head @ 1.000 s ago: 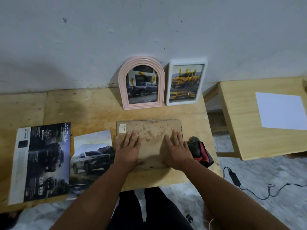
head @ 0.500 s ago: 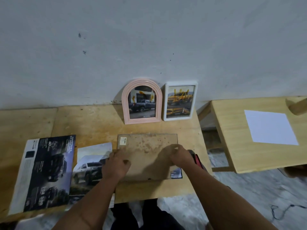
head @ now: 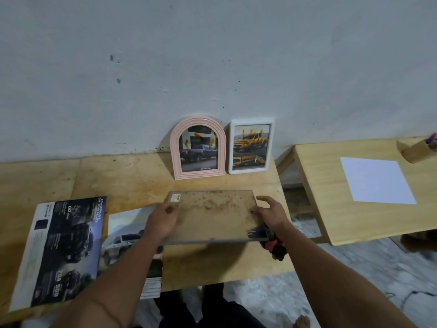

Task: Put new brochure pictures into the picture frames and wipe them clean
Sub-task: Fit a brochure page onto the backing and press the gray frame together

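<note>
A plywood table [head: 132,176] stands against a grey wall [head: 212,55]; on it, a dark brochure [head: 66,247] reads "POWERTRAIN & OFF-ROAD ABILITY". At centre, the left hand [head: 163,218] and right hand [head: 272,215] grip the stained brown frame back [head: 212,214] by its side edges. Behind it, a pink arched frame [head: 197,147] shows "TOYOTA", beside a white frame [head: 251,146].

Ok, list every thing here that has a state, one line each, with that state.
Brown frame: face down, near edge raised, back board stained.
Left hand: grips the frame's left edge.
Right hand: holds its right edge, fingers spread.
Pink arched frame: upright against the wall, glass smeared yellow.
White frame: upright against the wall, smeared yellow.
Dark brochure: flat on the table.
Car picture: flat, partly under the left arm.
</note>
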Available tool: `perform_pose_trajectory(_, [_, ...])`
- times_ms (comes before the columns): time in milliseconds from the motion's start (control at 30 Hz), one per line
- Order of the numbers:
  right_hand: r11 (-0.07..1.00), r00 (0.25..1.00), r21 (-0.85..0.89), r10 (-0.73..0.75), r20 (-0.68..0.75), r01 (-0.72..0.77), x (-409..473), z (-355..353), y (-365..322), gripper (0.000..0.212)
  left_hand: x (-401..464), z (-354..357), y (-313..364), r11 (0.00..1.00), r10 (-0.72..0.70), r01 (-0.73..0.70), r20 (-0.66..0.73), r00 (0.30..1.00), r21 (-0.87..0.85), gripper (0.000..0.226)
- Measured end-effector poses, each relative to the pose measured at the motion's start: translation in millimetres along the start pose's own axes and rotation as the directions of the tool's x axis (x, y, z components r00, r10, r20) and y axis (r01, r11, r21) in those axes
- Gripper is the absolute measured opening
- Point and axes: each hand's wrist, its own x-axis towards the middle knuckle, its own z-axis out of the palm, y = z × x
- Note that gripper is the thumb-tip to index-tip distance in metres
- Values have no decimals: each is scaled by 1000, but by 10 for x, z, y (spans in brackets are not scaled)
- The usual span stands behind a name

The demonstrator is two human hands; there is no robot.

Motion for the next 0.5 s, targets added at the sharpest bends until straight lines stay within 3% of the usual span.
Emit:
perform_pose_trajectory(67, [996,998,64,61,34,-63,-3,-139,-46,17,-4,-150,143,993,-47,54,66,997,-106,40])
perform_pose_trajectory(167, [993,994,80,87,69,-92,8,-312,-114,26,-71,-389,216,909,-114,171,169,979,-380,39])
perform_pose_trajectory(200, [978,989,159,127,82,-139,-4,-361,-142,23,-106,-466,216,877,-116,198,206,972,-437,38])
perform_pose_trajectory(267, [934,965,261,210,155,-245,-79,-427,-194,16,-125,-593,164,865,-89,198,248,965,-461,32])
perform_pose_trajectory(400, [924,922,233,224,317,-304,-133,-488,-223,17,-146,-687,92,864,-3,130,254,967,-487,18])
perform_pose_trajectory(500, [913,913,245,235,334,-325,-171,-421,-201,42,-176,-629,-2,806,-21,144,215,976,-575,22])
